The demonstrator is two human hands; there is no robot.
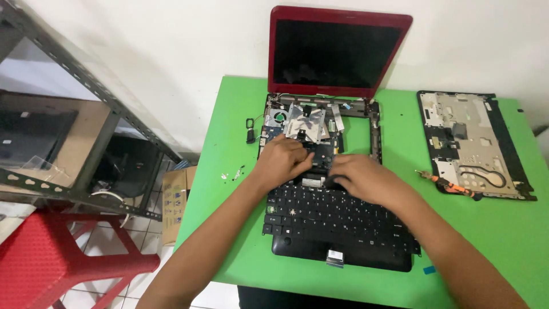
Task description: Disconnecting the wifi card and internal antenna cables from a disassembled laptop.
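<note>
On the green desk [229, 252] a red laptop [337, 48] stands open with its base [320, 123] stripped bare. Both hands work at the exposed board: the left hand [281, 161] pinches something small there, the right hand [359, 177] rests curled on the loosened black keyboard [337, 223], steadying it. A removed cover panel [472, 143] and an orange screwdriver [452, 184] lie to the right. A cardboard box [176, 200] with a blue-printed side sits on the floor.

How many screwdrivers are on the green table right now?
1. An orange-handled screwdriver lies at the near-left corner of the detached cover panel, right of the right hand. Others may be hidden under the hands or the keyboard.
</note>
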